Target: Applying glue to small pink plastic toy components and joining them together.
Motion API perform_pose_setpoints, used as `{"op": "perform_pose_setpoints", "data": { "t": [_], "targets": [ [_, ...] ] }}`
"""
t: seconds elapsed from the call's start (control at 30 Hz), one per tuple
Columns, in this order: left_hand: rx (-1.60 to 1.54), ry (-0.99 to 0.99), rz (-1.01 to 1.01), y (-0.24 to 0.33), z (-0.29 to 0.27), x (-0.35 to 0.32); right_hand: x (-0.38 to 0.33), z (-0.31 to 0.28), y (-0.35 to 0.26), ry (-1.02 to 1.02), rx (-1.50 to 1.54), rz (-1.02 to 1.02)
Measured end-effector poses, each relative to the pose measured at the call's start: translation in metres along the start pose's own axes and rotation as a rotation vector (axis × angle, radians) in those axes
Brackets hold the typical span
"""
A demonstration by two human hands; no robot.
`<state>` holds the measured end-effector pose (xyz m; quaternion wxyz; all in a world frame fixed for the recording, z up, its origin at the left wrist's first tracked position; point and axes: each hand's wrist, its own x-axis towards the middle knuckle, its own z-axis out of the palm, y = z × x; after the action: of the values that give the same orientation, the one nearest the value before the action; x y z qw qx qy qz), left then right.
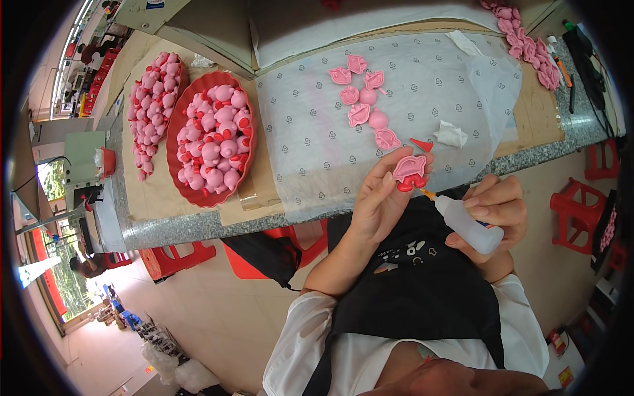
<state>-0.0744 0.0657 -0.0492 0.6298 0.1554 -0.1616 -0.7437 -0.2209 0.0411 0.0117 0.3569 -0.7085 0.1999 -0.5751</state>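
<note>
Few packages in view. Glue bottle (470, 226): small, translucent white plastic, orange nozzle, held off the table's near edge, nozzle pointing at a pink part. Clear plastic bag (492, 72): crumpled, lying at the table's right end on the white printed sheet. Small red-and-yellow carton (565, 376) on the floor, lower right corner, too small to tell more. White sign with a blue patch (156, 4) at the top edge, far side, partly cut off. No screens visible.

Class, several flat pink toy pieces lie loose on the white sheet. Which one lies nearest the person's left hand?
The lowest pink piece in the cluster, beside the small red cone. It lies just above the left hand; the other pieces sit farther up the white sheet.
</note>
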Motion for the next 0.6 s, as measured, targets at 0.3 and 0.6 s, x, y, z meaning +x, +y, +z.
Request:
{"op": "perform_pose_setpoints", "data": {
  "t": [0.3,0.6],
  "targets": [
    [0.001,-0.001,0.007,0.0004,0.0006,-0.0002,0.0041,-0.002,-0.0021,-0.013,-0.039,-0.026],
    [0.038,-0.072,0.017,-0.0003,0.0017,-0.0016,0.0006,0.0053,0.0006,0.0,0.019,-0.02]
  ]
}}
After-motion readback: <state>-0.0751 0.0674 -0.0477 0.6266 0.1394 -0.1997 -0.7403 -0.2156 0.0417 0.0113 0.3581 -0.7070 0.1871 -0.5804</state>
